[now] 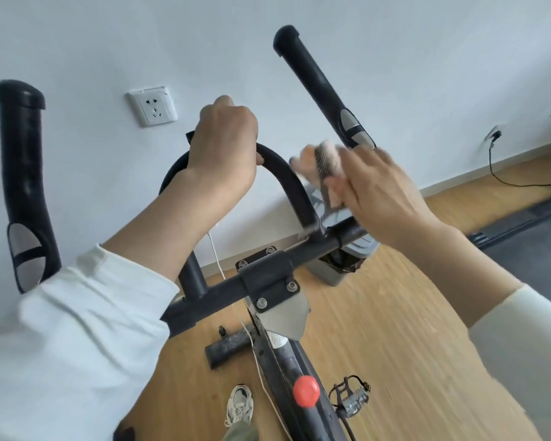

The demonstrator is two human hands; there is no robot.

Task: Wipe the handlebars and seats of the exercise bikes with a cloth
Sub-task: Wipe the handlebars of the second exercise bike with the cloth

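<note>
The handlebars are matt black tubing: a straight crossbar bolted to a flat clamp plate, a curved loop rising from its middle, and two long foam-covered grips, each with a grey oval inset near its base. The left grip stands nearly upright. The right grip slants up and away to the left, its capped end towards the pale wall. The left hand is clenched over the top of the loop, fingers wrapped around the tube. The right hand holds the cloth, a soft, blurred pinkish piece with grey stripes, between thumb and fingers at the base of the right grip, just above the crossbar. Below, a round red knob sits on the frame above a wood-grain floor.
</note>
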